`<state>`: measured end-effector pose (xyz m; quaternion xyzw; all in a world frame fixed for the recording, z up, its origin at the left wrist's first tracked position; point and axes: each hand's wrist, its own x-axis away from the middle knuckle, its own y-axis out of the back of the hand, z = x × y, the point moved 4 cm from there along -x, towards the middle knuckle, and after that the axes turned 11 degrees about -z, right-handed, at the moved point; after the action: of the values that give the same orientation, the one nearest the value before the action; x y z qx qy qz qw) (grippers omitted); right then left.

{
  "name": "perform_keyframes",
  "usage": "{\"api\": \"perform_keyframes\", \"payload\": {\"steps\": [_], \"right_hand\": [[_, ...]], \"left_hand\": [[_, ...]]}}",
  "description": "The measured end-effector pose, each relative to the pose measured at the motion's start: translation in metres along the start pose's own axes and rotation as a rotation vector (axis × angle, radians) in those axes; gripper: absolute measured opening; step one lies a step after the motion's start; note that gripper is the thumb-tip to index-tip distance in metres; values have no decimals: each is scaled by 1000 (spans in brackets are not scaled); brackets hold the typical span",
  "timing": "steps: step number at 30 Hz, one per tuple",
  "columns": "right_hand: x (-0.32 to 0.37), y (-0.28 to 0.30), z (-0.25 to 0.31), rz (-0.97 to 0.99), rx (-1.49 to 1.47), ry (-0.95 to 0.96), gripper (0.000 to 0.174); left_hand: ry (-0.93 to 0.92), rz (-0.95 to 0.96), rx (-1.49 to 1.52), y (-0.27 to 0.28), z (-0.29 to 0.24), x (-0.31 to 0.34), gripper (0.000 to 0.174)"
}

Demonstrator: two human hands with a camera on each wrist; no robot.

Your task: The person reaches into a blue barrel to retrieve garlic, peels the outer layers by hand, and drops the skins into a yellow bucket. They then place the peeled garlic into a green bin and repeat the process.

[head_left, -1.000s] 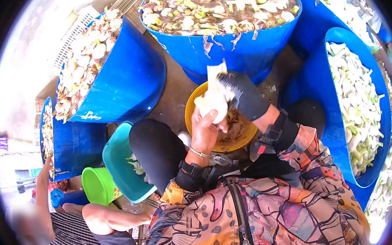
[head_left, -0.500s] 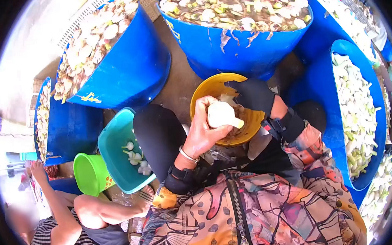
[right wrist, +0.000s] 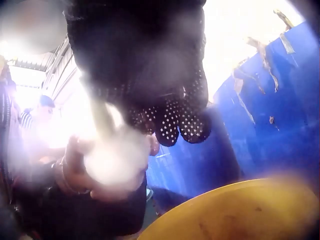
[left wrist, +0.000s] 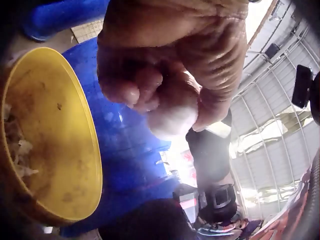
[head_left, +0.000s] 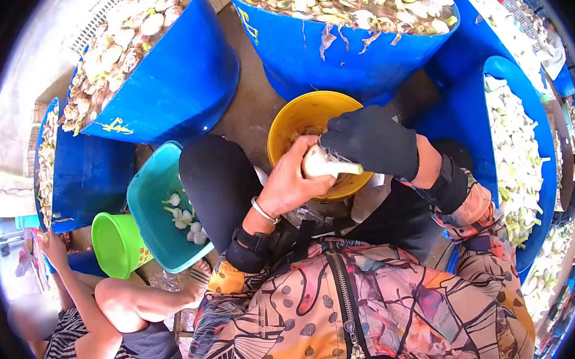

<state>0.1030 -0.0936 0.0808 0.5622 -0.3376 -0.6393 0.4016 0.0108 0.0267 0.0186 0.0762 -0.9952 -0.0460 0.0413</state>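
Observation:
My bare left hand grips a white garlic bulb between thumb and fingers, its pale green stem pointing right. The black-gloved right hand bends over the bulb's far side, fingertips right at it; I cannot tell whether they pinch anything. In the right wrist view, white-dotted glove fingertips hang beside the blurred bulb. Just below the hands is a yellow bucket, with peelings inside that show in the left wrist view. In that view the left fingers curl round the bulb.
Large blue tubs heaped with garlic and peelings curve around the front; another blue tub of stemmed bulbs stands right. To the left are a teal basin holding several bulbs and a green bucket. A seated person is at lower left.
The right hand has come back from over the bucket's right side to the bulb. The left hand has turned the bulb, earlier held up with its stem away, so the stem points right.

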Motion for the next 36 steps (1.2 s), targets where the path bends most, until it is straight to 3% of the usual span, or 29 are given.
{"api": "perform_keyframes", "payload": {"steps": [4,7,10,13,16,17,21,22,25,26,28,36], "right_hand": [[4,-6,2,14,11,28,19],[4,0,-8,-84,-173,-81,19],[4,2,-29,-205,-462,-279,24],[27,-13,-40,-92,-627,-737,27],[23,-17,-11,-351,-740,-606,27],[22,-10,-1,-291,-834,-756,24],[29,-24,4,-449,-524,-786,22],[31,-22,1,-443,-513,-770,22],[41,-18,-9,-383,-511,-726,23],[45,-16,-12,-353,-537,-720,24],[43,-8,-15,-295,-592,-707,27],[55,-7,-21,-154,-502,-662,32]], "left_hand": [[5,81,-7,-7,8,2,54],[0,106,149,-8,12,0,59],[77,72,313,-5,0,-2,60],[-21,-125,262,-4,5,-3,62],[-92,-283,181,0,14,-7,61],[-142,-332,151,-2,17,-9,60],[-204,-373,141,-20,17,-11,55],[-252,-367,179,-23,15,-12,52],[61,-188,491,-17,17,-13,40],[2,-191,485,-14,22,-15,30],[-44,-175,334,-7,26,-15,29],[-90,-167,375,-13,20,-12,30]]}}
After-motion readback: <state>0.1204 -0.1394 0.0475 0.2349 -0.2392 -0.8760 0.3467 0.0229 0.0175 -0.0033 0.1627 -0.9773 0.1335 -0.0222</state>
